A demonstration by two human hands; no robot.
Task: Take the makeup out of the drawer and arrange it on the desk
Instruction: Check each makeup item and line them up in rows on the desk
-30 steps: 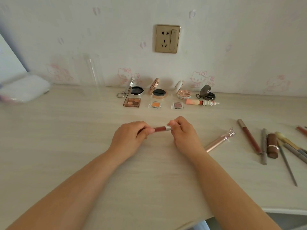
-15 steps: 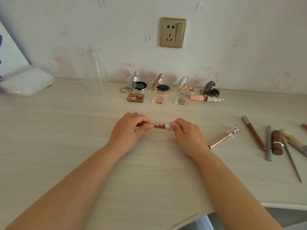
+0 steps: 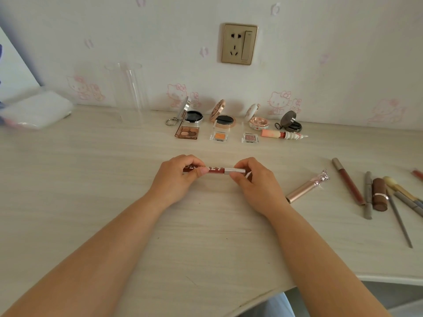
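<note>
Holding a dark red lip gloss tube (image 3: 214, 170) level over the middle of the desk (image 3: 91, 179), both hands on it: left hand (image 3: 176, 179) pinches the red barrel between thumb and fingers, right hand (image 3: 256, 184) pinches the silver cap end. Can't tell whether the cap is being twisted or the tube is just being lined up for placement; also can't tell if it touches the desk or sits just above it. Progress looks past halfway, judging by what's out. Back row along the wall reads as arranged: four open compacts, from the keyring compact (image 3: 190, 114) to the dark round compact (image 3: 289, 123), with an eyeshadow palette (image 3: 187, 132), an orange single shadow (image 3: 219, 136), a pink glitter shadow (image 3: 251, 137) and a pink tube with a white ribbed cap (image 3: 283, 135) in front. Right side looks like a loose pile, not yet sorted: rose-gold tube with crown cap (image 3: 307, 186), slim red gloss wand (image 3: 348, 180), grey pencil (image 3: 368, 195), brown lipstick (image 3: 379, 194), brushes (image 3: 402, 193), a thin metal tool (image 3: 399, 223). Clear acrylic holder (image 3: 128, 92) at the back left looks empty, likely meant for the stick items. Drawer not in view, so can't say what's left inside. Remaining, my read: place this gloss, then tidy the right-hand group.
</note>
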